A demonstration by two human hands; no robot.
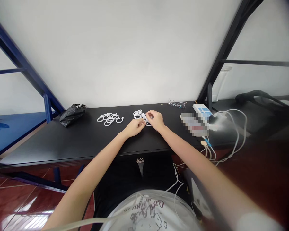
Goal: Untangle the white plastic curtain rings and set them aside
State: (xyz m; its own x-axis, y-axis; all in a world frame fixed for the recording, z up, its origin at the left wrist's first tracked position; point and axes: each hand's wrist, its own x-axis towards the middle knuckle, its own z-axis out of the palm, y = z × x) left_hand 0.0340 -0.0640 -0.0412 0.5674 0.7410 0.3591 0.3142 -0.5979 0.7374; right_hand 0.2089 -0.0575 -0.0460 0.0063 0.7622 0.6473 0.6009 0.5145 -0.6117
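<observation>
My left hand [135, 127] and my right hand [156, 119] meet over the black tabletop, fingers bent into pinches. Between the fingertips are thin white rings [148, 123], partly covered by my hands. Both hands seem to grip these rings, though how many each one holds cannot be made out. Just behind my fingers lies a small bunch of white rings [137, 113]. Further left, a loose pile of several white rings [110, 118] is spread on the table, apart from my hands.
A crumpled black plastic bag [73, 114] lies at the table's left end. Eyeglasses [177, 104] rest near the wall. To the right are a blurred-out flat object [195, 124], a white and blue box [202, 110] and white cables [236, 136]. Slanted metal frames stand on both sides.
</observation>
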